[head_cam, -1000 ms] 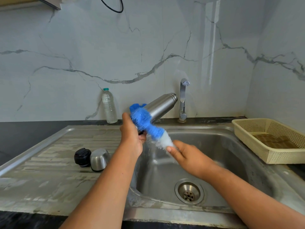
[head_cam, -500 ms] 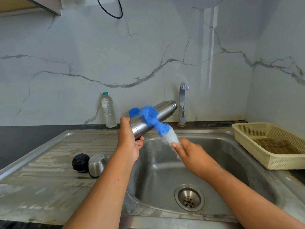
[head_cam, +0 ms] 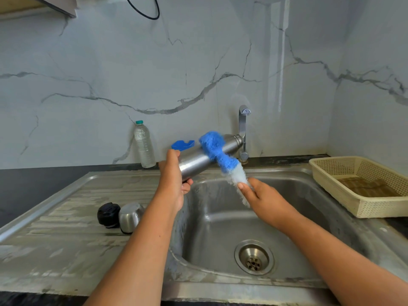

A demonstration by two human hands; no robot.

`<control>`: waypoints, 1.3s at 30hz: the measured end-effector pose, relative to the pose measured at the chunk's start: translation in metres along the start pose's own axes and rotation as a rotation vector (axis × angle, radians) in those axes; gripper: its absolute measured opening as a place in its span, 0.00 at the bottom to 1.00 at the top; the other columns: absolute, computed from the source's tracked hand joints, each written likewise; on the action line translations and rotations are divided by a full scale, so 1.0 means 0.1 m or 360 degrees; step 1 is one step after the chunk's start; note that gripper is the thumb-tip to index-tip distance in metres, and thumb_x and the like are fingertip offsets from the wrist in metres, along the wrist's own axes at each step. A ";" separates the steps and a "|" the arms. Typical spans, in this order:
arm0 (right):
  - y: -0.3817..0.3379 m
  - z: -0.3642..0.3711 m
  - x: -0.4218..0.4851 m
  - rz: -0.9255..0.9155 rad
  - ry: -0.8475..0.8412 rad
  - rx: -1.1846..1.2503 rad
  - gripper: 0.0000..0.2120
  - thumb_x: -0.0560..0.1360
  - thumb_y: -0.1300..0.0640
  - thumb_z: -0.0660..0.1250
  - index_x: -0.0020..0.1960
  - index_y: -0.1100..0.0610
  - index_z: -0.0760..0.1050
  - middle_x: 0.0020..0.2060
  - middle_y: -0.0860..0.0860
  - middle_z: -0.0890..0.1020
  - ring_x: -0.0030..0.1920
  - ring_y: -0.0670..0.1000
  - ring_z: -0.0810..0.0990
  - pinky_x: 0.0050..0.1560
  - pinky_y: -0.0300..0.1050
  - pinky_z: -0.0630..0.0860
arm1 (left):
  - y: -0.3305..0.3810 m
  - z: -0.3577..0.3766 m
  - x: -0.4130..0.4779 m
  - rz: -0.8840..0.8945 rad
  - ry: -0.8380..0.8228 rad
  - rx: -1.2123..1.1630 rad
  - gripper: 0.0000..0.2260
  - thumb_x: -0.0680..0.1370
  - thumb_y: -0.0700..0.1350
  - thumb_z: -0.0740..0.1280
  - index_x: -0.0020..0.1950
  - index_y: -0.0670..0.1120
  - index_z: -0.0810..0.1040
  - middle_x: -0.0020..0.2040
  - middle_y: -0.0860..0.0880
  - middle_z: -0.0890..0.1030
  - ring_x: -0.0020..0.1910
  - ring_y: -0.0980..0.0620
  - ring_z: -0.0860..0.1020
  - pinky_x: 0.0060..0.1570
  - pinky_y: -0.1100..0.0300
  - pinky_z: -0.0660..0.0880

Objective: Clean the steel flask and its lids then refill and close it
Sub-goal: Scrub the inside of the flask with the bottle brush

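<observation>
Scrubbing unlabelled steel flask (head_cam: 198,159) with blue brush (head_cam: 217,152), both hands gripping.

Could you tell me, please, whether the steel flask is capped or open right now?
Open: the steel flask shows a bare threaded neck, while the black inner lid and steel cup lid sit on the drainboard.

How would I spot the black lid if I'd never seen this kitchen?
Start at the sink and look to its left, on the ribbed draining board. Two small caps sit there side by side. The black lid is the dark one farther left; its neighbour is a shiny steel cap.
</observation>
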State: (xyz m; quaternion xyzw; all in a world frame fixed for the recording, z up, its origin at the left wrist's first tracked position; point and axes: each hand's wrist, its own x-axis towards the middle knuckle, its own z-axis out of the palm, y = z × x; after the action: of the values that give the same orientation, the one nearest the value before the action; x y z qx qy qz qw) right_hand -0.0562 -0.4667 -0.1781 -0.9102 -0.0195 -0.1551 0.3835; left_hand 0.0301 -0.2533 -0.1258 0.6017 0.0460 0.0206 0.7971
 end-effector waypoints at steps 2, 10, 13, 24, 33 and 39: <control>-0.02 0.00 0.04 0.0013 0.0046 0.0036 0.18 0.83 0.37 0.54 0.53 0.50 0.75 0.44 0.48 0.82 0.46 0.48 0.81 0.52 0.50 0.79 | -0.03 0.02 -0.02 0.0016 -0.0026 0.0021 0.19 0.79 0.56 0.62 0.65 0.47 0.71 0.47 0.44 0.74 0.29 0.52 0.70 0.18 0.64 0.59; 0.07 -0.05 0.03 0.0041 0.0068 0.0077 0.17 0.83 0.38 0.54 0.56 0.47 0.75 0.45 0.45 0.82 0.46 0.44 0.80 0.46 0.42 0.75 | -0.01 -0.01 -0.02 0.0072 -0.0099 0.0119 0.21 0.80 0.56 0.61 0.68 0.44 0.71 0.47 0.43 0.74 0.29 0.51 0.69 0.17 0.64 0.58; 0.08 -0.08 0.04 0.0038 0.0051 0.0083 0.16 0.83 0.38 0.55 0.56 0.47 0.75 0.45 0.45 0.81 0.47 0.45 0.80 0.45 0.42 0.74 | -0.02 -0.03 0.00 0.0064 -0.0081 0.0092 0.22 0.80 0.56 0.62 0.68 0.44 0.71 0.47 0.42 0.74 0.28 0.52 0.69 0.17 0.64 0.59; 0.18 -0.12 0.05 0.0102 -0.0045 0.0048 0.18 0.83 0.38 0.54 0.58 0.49 0.74 0.43 0.45 0.80 0.42 0.44 0.78 0.42 0.42 0.71 | 0.08 -0.16 0.02 -0.0022 -0.0105 -0.0062 0.14 0.79 0.56 0.62 0.56 0.47 0.74 0.43 0.44 0.75 0.26 0.52 0.68 0.18 0.65 0.57; 0.16 -0.16 0.09 0.0082 0.0001 0.0057 0.17 0.84 0.38 0.54 0.59 0.49 0.74 0.44 0.44 0.80 0.44 0.43 0.78 0.42 0.41 0.71 | 0.07 -0.15 -0.01 -0.0094 -0.0139 -0.0179 0.15 0.79 0.56 0.62 0.54 0.47 0.75 0.42 0.45 0.76 0.25 0.53 0.67 0.17 0.66 0.57; 0.26 -0.27 0.06 0.0113 0.0005 -0.0002 0.16 0.84 0.39 0.54 0.57 0.49 0.73 0.44 0.45 0.80 0.43 0.42 0.77 0.41 0.39 0.70 | 0.11 -0.20 0.01 -0.0127 -0.0199 -0.0189 0.15 0.78 0.57 0.62 0.54 0.46 0.76 0.41 0.45 0.77 0.25 0.52 0.67 0.16 0.66 0.56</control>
State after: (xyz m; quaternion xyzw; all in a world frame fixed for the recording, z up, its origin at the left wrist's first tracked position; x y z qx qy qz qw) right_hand -0.0535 -0.5041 -0.1762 -0.9104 0.0134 -0.1429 0.3881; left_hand 0.0293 -0.2308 -0.1203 0.5513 0.0188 -0.0459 0.8328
